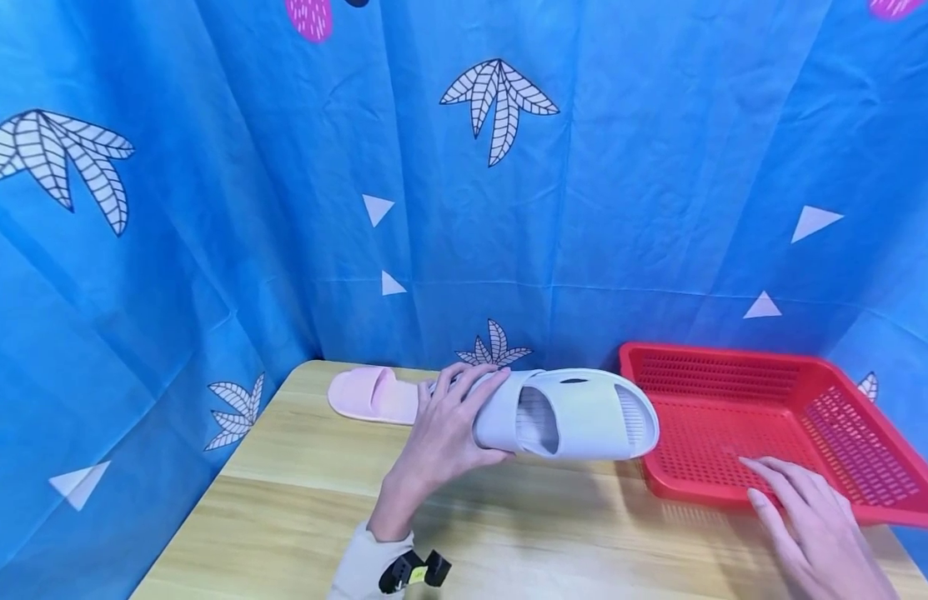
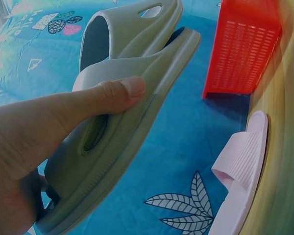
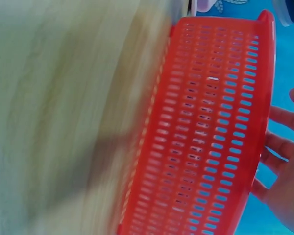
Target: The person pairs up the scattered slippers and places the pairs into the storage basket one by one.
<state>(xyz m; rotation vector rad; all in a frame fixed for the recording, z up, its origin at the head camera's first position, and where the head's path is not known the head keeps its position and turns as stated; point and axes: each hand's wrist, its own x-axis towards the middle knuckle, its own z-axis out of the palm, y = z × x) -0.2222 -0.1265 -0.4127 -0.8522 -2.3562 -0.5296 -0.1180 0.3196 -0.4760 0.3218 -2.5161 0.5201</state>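
Observation:
My left hand (image 1: 444,429) grips a pair of pale grey slide slippers (image 1: 591,417) above the table, one tucked partly into the other. In the left wrist view the thumb (image 2: 122,93) presses on the strap of the nearer slipper (image 2: 103,147); the other fingers are hidden behind it. Toward the back left, a pink slipper (image 1: 358,393) lies on the table, partly behind my left hand. My right hand (image 1: 816,525) holds nothing, its fingers loosely extended over the near rim of a red perforated basket (image 1: 734,354).
The red basket stands on the right of the wooden table (image 1: 283,500), its left end just beside the grey slippers' toe. A blue patterned curtain (image 1: 621,167) encloses the back and sides. A black band (image 1: 411,573) is on my left wrist.

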